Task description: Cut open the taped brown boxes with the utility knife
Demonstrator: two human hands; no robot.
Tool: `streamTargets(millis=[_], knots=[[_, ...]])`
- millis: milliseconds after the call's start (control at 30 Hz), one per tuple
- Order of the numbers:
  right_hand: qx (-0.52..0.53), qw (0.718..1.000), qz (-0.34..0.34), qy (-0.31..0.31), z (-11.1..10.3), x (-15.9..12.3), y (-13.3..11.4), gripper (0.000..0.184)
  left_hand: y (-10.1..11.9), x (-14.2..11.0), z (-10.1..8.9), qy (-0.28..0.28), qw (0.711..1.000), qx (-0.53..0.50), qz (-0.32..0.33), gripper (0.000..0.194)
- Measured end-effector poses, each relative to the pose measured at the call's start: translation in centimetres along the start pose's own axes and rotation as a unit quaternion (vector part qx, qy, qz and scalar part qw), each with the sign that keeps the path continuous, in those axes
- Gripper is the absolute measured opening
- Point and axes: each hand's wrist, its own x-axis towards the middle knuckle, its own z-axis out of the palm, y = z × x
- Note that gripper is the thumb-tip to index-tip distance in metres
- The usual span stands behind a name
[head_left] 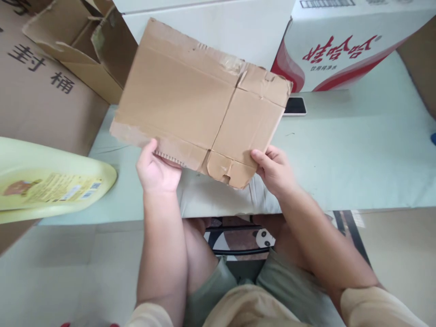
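A flattened brown cardboard box [180, 91] is held up in front of me, tilted down to the right, above a pale green covered surface. Creases and a dark slit cross it, and clear tape clings to its edges. My left hand [158, 168] grips its lower left edge, thumb on the near face and fingers mostly hidden behind. At the lower right corner my right hand [274, 170] pinches the board, thumb in front. Small folded flaps [228, 168] hang at the bottom edge between the hands.
A white and red carton [334, 54] stands at the back right, with a phone [295, 106] in front of it. An open brown box [78, 50] is at the back left. A yellow bottle [57, 181] lies at the left. The pale green surface [357, 154] ends near my knees.
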Motion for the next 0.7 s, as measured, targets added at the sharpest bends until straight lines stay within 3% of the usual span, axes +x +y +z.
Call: streamTargets(millis=[100, 267, 367, 500, 600, 700], knots=[[0.018, 0.999, -0.031, 0.036, 0.8, -0.4, -1.1, 0.054, 0.2, 0.0, 0.3, -0.043, 0.997, -0.059, 0.038, 0.030], [-0.002, 0.984, -0.092, 0.153, -1.5, -3.5, -3.6, 0.061, 1.0, -0.6, -0.3, -0.004, 0.995, -0.087, -0.049, 0.040], [-0.019, 0.951, -0.117, 0.285, -5.0, -7.3, -4.6, 0.066, 1.2, -1.0, -0.4, -0.043, 0.998, -0.028, -0.046, 0.033], [-0.031, 0.865, -0.169, 0.471, -10.9, -11.7, -5.5, 0.045, 1.2, -1.4, 0.5, -0.036, 0.997, -0.021, -0.059, 0.030], [-0.044, 0.803, -0.183, 0.565, -15.6, -12.7, -6.2, 0.030, 1.1, -1.7, 1.6, 0.006, 0.995, -0.068, -0.069, 0.031], [-0.042, 0.770, -0.178, 0.612, -19.8, -11.8, -7.0, 0.032, 1.0, -1.9, 2.4, 0.039, 0.992, -0.109, -0.058, 0.033]])
